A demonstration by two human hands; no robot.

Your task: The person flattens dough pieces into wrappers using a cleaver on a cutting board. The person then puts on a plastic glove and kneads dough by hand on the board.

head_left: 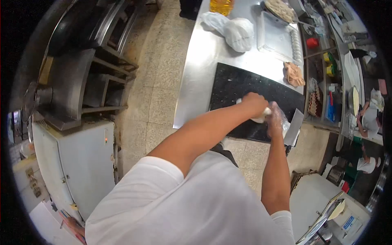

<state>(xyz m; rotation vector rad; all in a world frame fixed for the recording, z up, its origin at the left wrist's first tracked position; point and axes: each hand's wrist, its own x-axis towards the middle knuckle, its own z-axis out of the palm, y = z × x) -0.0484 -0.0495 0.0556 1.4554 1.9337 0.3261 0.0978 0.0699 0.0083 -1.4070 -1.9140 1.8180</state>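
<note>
Pale dough (259, 119) lies under and between my hands over a black board (232, 83). My left hand (254, 104) is bare and closed, its fingers curled round the dough, with a bit of white showing at its far side. Beside it, my right hand (277, 120) wears a clear plastic glove and meets the dough's right end, its fingers bent in and partly hidden. Just right of the glove, a wide-bladed knife (294, 127) lies at the board's edge, its dark handle toward me.
On the steel table (196, 77) are a white plastic bag (240, 36), a yellow oil container (221, 6), a clear tray (274, 34), a bowl of pale food (280, 10) and a crumpled brown cloth (294, 74). Shelves stand right; a white cabinet (83, 157) stands left. Other people work far right.
</note>
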